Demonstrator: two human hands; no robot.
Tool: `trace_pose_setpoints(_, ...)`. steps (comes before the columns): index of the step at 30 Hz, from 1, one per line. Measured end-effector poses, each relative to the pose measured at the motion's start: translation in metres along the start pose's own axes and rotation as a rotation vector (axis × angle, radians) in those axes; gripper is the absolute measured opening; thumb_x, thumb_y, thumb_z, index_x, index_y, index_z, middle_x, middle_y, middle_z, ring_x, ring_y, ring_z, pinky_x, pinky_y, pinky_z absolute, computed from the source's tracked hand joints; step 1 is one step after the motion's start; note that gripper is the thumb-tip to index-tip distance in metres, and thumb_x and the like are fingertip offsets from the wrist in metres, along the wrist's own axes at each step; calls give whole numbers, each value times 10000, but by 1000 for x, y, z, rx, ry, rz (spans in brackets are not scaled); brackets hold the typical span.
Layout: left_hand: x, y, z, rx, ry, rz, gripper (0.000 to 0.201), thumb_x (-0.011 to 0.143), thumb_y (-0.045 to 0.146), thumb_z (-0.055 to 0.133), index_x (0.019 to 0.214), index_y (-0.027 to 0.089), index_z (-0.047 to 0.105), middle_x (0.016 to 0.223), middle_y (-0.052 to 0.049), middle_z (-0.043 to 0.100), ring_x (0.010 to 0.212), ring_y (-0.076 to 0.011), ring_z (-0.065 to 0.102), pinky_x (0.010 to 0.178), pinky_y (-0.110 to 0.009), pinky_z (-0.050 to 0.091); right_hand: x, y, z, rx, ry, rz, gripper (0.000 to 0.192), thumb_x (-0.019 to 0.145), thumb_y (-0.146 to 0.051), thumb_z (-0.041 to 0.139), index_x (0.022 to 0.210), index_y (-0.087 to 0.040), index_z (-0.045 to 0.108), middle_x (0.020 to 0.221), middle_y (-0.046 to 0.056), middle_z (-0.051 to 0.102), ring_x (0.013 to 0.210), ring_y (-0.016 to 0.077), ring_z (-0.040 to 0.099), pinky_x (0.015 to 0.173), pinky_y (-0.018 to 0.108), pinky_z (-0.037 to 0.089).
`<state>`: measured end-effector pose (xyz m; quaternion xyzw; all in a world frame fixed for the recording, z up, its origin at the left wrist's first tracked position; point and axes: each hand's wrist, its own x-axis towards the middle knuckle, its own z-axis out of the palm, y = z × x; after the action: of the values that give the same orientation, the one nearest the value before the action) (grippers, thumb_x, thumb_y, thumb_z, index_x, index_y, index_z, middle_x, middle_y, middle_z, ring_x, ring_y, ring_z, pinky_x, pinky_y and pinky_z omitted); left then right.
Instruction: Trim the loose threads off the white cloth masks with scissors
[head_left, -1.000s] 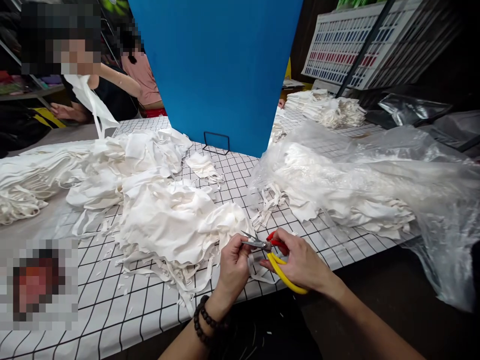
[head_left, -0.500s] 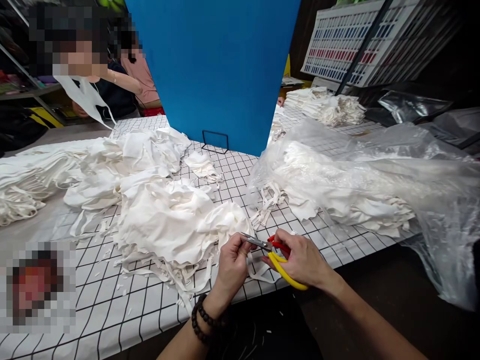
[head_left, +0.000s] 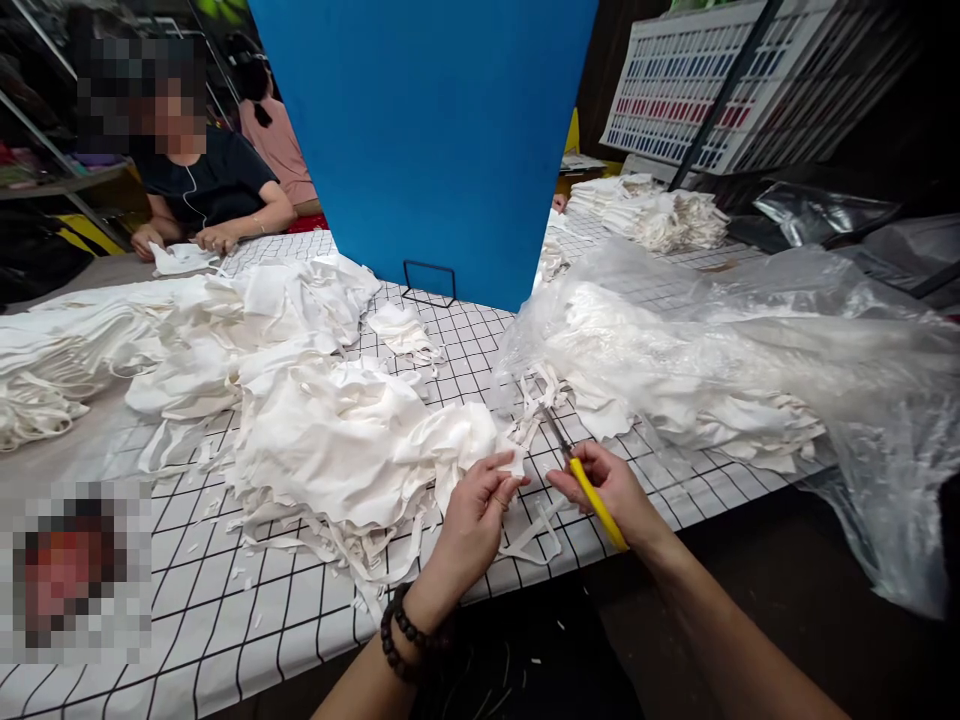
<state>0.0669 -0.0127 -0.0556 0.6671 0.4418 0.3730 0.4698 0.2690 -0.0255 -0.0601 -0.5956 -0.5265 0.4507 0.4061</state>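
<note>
Left hand [head_left: 480, 500] pinching one white cloth [head_left: 457, 440]; right hand [head_left: 611, 485] clenched round one pair of scissors [head_left: 589, 490], just beside.

The table [head_left: 247, 610] wears a white cover with a black grid. A heap of white cloth pieces [head_left: 330, 440] lies near its front edge, with cut strips [head_left: 536, 535] beside it. A clear plastic bag of white pieces [head_left: 697, 370] covers the right side. Folded stacks [head_left: 652, 215] sit at the far right corner, and a blue board [head_left: 427, 140] stands mid-table
</note>
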Motion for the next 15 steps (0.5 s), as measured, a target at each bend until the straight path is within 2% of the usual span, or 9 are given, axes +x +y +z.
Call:
trace_pose_setpoints(2, -8, 6, -7, 118, -39, 27, 277, 958, 326, 457, 939, 212, 709, 1402, -99, 507, 1294, -253, 462, 1051, -373, 364, 2, 1, 3, 100, 7, 57, 378, 703, -432, 759, 785, -234, 448, 694, -42, 578, 578, 126, 525, 513, 236, 396)
trace_pose_setpoints(4, -18, 9, -17, 224, 21, 32, 295, 968, 329, 429, 958, 215, 701, 1391, -106, 498, 1319, -250, 431, 1061, -377, 356, 1, -2, 11, 65, -5, 92, 401, 678, -448, 775, 802, -231, 461, 767, -6, 641, 646, 157, 592, 559, 259, 439)
trace_pose_setpoints(7, -32, 4, -33, 380, 228, -43, 310, 965, 353, 416, 875, 187, 662, 1072, -119, 623, 1027, -237, 605, 895, -360, 460, -2, -10, 32, -217, 34, 103, 408, 660, -476, 767, 833, -236, 487, 804, 18, 674, 704, 200, 629, 588, 286, 445)
trace_pose_setpoints(9, -36, -5, -40, 488, 312, -143, 290, 936, 398, 457, 843, 178, 620, 878, -88, 631, 809, -227, 627, 767, -352, 479, -2, -16, 47, -426, 87, 100, 402, 661, -484, 752, 855, -242, 498, 810, 22, 679, 713, 218, 629, 577, 289, 420)
trace_pose_setpoints(12, -31, -15, -43, 588, 264, -254, 284, 874, 436, 540, 942, 164, 586, 787, -61, 628, 738, -236, 622, 695, -337, 461, 4, -21, 64, -562, 126, 128, 317, 725, -447, 692, 876, -245, 499, 813, 26, 687, 738, 229, 635, 586, 286, 394)
trace_pose_setpoints(15, -24, -15, -44, 605, 176, -326, 332, 853, 422, 560, 1040, 148, 539, 748, -47, 631, 714, -234, 623, 658, -310, 434, 14, -22, 59, -587, 160, 173, 191, 798, -380, 604, 888, -244, 505, 809, 31, 688, 723, 219, 638, 576, 275, 380)
